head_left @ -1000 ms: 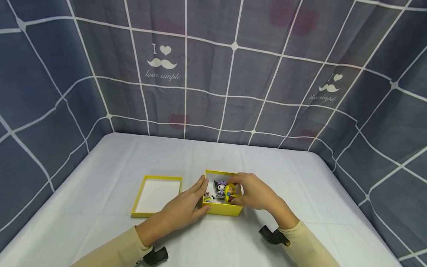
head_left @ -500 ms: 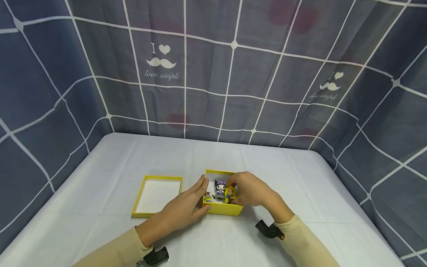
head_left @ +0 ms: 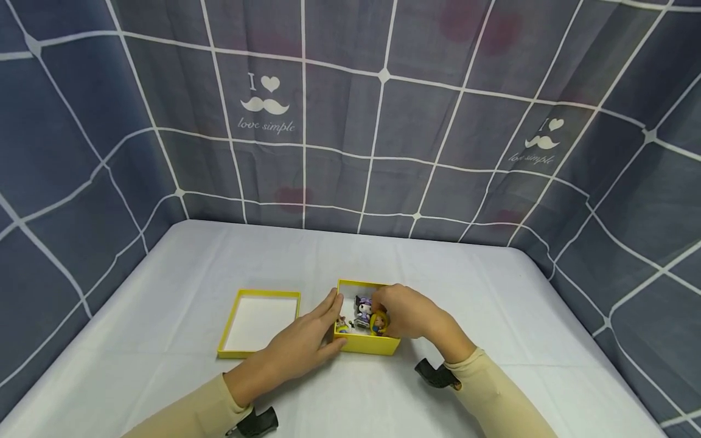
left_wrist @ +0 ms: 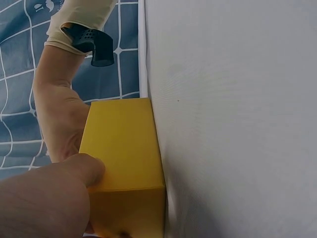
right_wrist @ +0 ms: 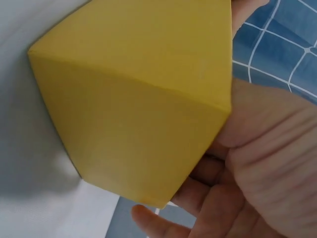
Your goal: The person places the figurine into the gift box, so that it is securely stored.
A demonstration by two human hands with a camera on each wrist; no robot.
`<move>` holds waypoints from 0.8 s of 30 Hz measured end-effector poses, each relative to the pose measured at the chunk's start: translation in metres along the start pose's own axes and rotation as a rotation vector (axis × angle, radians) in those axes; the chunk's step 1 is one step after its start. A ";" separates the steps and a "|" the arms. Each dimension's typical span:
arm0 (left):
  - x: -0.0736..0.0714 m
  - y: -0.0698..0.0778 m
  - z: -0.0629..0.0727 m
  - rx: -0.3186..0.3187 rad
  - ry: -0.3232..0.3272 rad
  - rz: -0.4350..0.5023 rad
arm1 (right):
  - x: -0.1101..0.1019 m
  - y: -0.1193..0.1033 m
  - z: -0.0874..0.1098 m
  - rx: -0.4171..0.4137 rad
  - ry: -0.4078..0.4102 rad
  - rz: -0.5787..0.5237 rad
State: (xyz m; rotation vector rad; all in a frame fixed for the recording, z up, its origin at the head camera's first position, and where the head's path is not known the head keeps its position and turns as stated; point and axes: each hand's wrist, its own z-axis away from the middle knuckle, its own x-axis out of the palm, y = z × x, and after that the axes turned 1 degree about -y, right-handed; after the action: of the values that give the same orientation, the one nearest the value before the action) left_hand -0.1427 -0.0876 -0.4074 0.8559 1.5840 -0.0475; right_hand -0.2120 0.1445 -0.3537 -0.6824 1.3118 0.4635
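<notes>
An open yellow box (head_left: pixel 371 345) with a white inside stands on the table in the head view. My left hand (head_left: pixel 298 339) lies along its left wall, fingers fairly straight and thumb by the front corner. Reaching over the right wall, my right hand (head_left: pixel 409 311) holds a yellow-haired doll figurine (head_left: pixel 378 323) low inside the box; the thumb is hidden. Left of it stands a figurine in a purple and black hood (head_left: pixel 362 310). A smaller figurine (head_left: pixel 342 325) sits at the left wall. In the right wrist view, some of my right fingers (right_wrist: pixel 153 223) hang outside the box wall (right_wrist: pixel 124 129).
The yellow-rimmed lid (head_left: pixel 261 322) lies left of the box, its white inside facing up. A white cloth covers the table (head_left: pixel 219 255). Dark grid-patterned curtains (head_left: pixel 339 121) rise at the back and both sides.
My right hand has moved slightly left and the yellow-haired figurine has gone lower into the box. My left hand stays at the box's left wall.
</notes>
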 end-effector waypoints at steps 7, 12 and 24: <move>0.000 0.001 0.000 0.001 0.002 -0.008 | 0.002 -0.002 0.000 0.035 -0.004 0.018; 0.000 0.001 -0.001 -0.004 -0.002 -0.010 | 0.001 -0.001 0.000 0.020 -0.004 0.016; 0.001 0.002 0.000 -0.019 -0.012 -0.005 | 0.002 0.007 0.012 -0.015 0.118 -0.154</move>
State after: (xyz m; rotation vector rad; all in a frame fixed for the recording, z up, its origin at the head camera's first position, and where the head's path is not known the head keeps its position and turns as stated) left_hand -0.1416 -0.0858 -0.4080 0.8352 1.5729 -0.0416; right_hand -0.2075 0.1574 -0.3551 -0.8264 1.3558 0.3122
